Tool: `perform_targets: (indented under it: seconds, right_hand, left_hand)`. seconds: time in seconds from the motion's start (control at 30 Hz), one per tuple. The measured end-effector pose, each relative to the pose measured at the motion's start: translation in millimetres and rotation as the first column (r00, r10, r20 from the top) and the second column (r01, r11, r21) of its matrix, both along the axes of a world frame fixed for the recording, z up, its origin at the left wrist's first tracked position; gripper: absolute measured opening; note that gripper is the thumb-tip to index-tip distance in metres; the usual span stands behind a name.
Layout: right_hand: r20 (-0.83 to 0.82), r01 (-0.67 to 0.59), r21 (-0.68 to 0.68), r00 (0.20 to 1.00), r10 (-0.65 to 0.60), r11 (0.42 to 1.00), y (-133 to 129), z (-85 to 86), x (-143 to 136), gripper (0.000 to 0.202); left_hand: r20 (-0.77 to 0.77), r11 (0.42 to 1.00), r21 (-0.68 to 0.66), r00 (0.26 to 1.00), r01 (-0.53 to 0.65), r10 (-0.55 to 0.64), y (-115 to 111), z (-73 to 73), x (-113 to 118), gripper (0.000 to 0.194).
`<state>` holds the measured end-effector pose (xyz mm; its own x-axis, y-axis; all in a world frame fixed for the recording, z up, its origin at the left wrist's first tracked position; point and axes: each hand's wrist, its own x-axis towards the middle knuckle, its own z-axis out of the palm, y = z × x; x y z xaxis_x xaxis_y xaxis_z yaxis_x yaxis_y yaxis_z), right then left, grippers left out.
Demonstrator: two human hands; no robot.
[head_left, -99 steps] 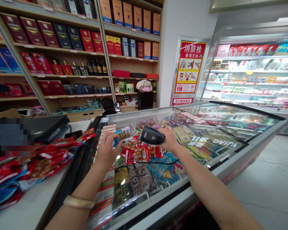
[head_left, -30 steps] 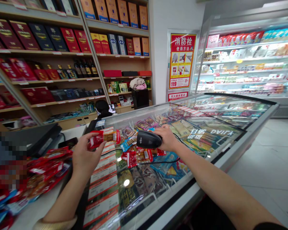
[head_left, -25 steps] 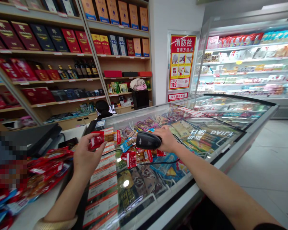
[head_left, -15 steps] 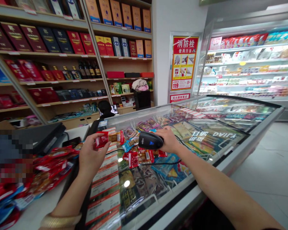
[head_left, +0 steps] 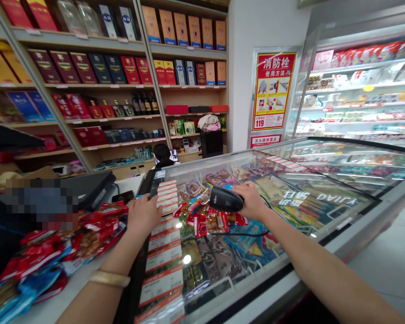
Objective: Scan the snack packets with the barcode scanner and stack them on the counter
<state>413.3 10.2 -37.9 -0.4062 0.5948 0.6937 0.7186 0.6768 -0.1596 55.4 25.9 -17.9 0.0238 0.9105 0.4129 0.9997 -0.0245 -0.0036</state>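
My right hand (head_left: pixel 253 202) is closed around a black barcode scanner (head_left: pixel 227 199), held over the glass-topped freezer with its head pointing left. Just below the scanner, red and blue snack packets (head_left: pixel 207 222) lie in a small heap on the glass. My left hand (head_left: pixel 144 218) hovers at the freezer's left edge, thumb apart from the loosely bent fingers, with no packet visible in it. A small blue edge shows beyond its fingertips; whether it touches them I cannot tell. Left of that wrist, a larger pile of red and blue snack packets (head_left: pixel 91 236) covers the white counter.
Orange-and-white price labels (head_left: pixel 164 265) run along the freezer's (head_left: pixel 337 245) left side. The scanner's black cable (head_left: pixel 243 233) loops across the glass. A dark device (head_left: pixel 97 189) stands on the counter. Behind, a person's head (head_left: pixel 162 153) shows before shelves of boxed bottles.
The red packet pinched in my left hand has left its grip, and its fingers now point forward over the freezer edge. My view has turned left; the scanner stays in my right hand.
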Motion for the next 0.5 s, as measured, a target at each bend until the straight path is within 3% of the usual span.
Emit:
perform_targets:
  seconds: [0.1,0.2,0.33,0.5]
  right_hand:
    - [0.000,0.000,0.008,1.000,0.000,1.000,1.3,-2.0,0.4,0.025]
    - [-0.017,-0.016,0.028,1.000,0.017,0.999,2.8,-4.0,1.9,0.029]
    - [0.001,-0.026,0.012,1.000,0.026,1.000,3.0,-4.3,3.4,0.029]
    - [0.023,-0.014,0.000,1.000,0.014,1.000,0.2,-1.6,2.1,0.025]
  left_hand:
    - [-0.175,0.993,-0.032,0.979,-0.112,0.105,1.7,14.7,-18.9,0.035]
    - [-0.196,0.982,-0.055,0.967,-0.178,0.164,4.8,21.5,-35.6,0.032]
    - [-0.127,0.971,-0.110,0.972,-0.211,0.197,11.1,15.5,-52.7,0.030]
    - [0.155,0.999,-0.010,0.987,-0.041,0.042,21.8,-0.9,-76.7,0.014]
